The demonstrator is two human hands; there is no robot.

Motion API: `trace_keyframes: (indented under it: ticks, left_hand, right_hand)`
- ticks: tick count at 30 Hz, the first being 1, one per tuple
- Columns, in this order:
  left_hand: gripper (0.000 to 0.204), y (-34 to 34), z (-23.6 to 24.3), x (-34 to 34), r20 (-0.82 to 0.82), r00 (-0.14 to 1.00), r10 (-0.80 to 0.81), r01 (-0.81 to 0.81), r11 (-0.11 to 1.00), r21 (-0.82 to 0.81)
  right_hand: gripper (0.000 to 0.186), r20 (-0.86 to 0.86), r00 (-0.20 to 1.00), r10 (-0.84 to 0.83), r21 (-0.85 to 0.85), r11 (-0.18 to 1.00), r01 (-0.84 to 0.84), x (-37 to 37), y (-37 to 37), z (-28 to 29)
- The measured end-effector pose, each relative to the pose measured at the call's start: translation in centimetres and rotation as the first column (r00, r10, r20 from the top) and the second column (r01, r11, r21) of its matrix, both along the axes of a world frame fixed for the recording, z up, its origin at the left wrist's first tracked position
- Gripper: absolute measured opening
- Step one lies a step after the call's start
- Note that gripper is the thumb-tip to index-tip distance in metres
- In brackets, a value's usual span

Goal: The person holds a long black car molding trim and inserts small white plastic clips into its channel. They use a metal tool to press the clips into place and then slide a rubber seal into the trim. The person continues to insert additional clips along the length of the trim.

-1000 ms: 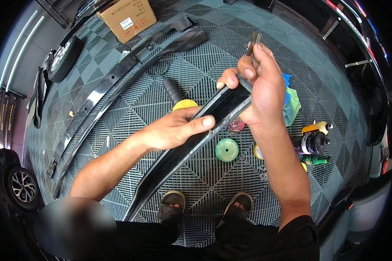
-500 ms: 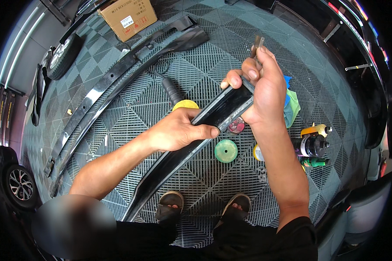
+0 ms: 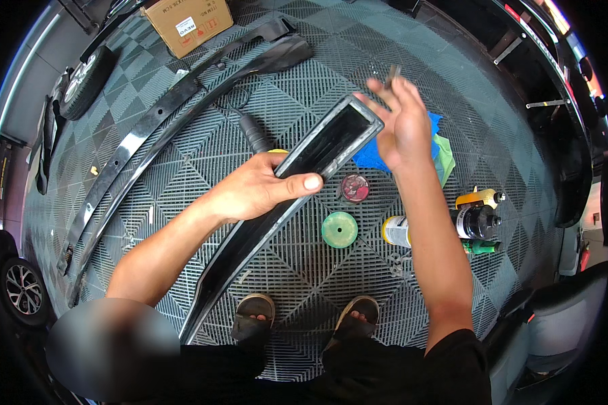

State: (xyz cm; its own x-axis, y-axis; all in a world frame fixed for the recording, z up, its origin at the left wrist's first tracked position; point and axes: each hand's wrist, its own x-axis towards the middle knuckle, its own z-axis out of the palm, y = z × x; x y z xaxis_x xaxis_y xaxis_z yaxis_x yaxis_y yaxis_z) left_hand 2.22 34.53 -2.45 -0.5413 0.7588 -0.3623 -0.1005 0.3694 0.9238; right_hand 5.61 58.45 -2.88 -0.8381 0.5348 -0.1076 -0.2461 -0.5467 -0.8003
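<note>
My left hand [image 3: 246, 192] is closed around a long black trim piece [image 3: 324, 158], its thumb lying across the hollow inner side. The trim tilts from near my lap up to the far right, its squared end pointing away. Just right of that end is my right hand [image 3: 409, 131], apart from the trim, with fingers bent and partly smeared. At its fingertips it holds a small flat metallic piece [image 3: 394, 71], too blurred to name exactly. Below on the floor lie a blue cloth [image 3: 371, 156] and a green cloth [image 3: 446, 158].
A green disc [image 3: 340, 230], a round reddish container [image 3: 355, 188] and several bottles [image 3: 476, 221] are on the grid floor. A black-handled tool [image 3: 255, 133] lies beyond my left hand. Long black strips [image 3: 159, 111], a cardboard box [image 3: 189, 27] and a wheel [image 3: 84, 84] are farther left.
My right hand has let go of the trim's end and drawn slightly away, still holding the small piece. The blue cloth and the trim's squared end now show more fully.
</note>
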Motion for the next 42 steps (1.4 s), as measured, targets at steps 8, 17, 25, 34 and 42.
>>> trace_keyframes:
  ticks: [8,17,25,34,42]
  left_hand:
    - [0.042,-0.1,-0.5,-0.8,-0.029,0.998,-0.049,0.049,0.999,0.019]
    - [0.033,0.1,-1.8,-0.8,0.009,0.998,-0.058,0.057,0.995,0.081]
    - [0.058,-0.7,2.3,-0.1,-0.046,0.956,-0.290,0.294,0.948,0.119]
    - [0.056,-1.6,2.6,0.4,-0.221,0.931,-0.290,0.274,0.957,-0.101]
    - [0.067,-3.3,5.0,0.5,-0.379,0.860,-0.341,0.313,0.940,-0.134]
  right_hand:
    - [0.017,0.655,0.752,0.069,0.523,0.677,-0.518,5.0,5.2,-15.3]
    - [0.017,0.808,0.555,-0.198,0.585,0.149,-0.797,6.7,2.1,-15.1]
    - [0.033,0.324,0.941,0.097,0.852,0.403,-0.335,3.6,3.3,1.0]
    - [0.060,0.925,0.380,-0.021,0.227,-0.770,-0.596,-2.8,-6.6,11.7]
    - [0.046,0.953,0.284,0.103,0.274,-0.692,-0.668,-1.6,-7.7,14.8]
